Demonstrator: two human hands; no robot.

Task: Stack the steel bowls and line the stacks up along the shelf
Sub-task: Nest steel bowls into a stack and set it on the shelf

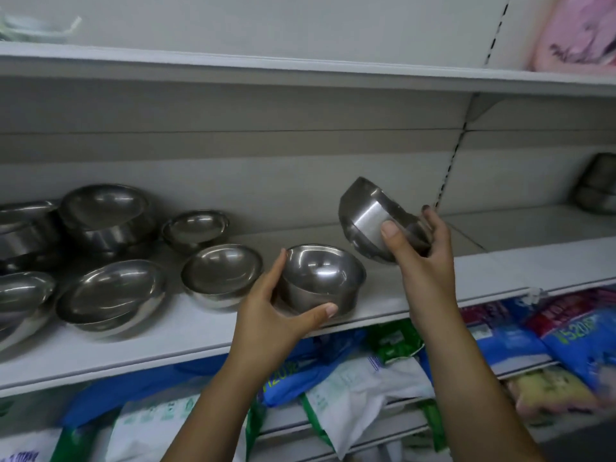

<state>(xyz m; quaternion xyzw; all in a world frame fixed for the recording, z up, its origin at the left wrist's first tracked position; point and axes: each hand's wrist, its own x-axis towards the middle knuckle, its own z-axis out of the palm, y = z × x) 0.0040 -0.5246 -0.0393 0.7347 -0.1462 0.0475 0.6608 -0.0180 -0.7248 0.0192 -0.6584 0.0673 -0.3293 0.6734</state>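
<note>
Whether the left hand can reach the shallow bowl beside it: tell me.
Likely yes: the shallow bowl sits right beside the left hand, nothing between, though that hand grips the deep bowl and must release first.

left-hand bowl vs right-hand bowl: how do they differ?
Pose: left-hand bowl stands upright, inside showing; right-hand bowl is tipped, outer wall toward the camera.
Support: left-hand bowl sits on the shelf by its front edge; right-hand bowl is off it, in the air.
Grip: left hand cups the left-hand bowl's wall; right hand pinches the right-hand bowl's rim.
Shared: plain steel, similar size.
</note>
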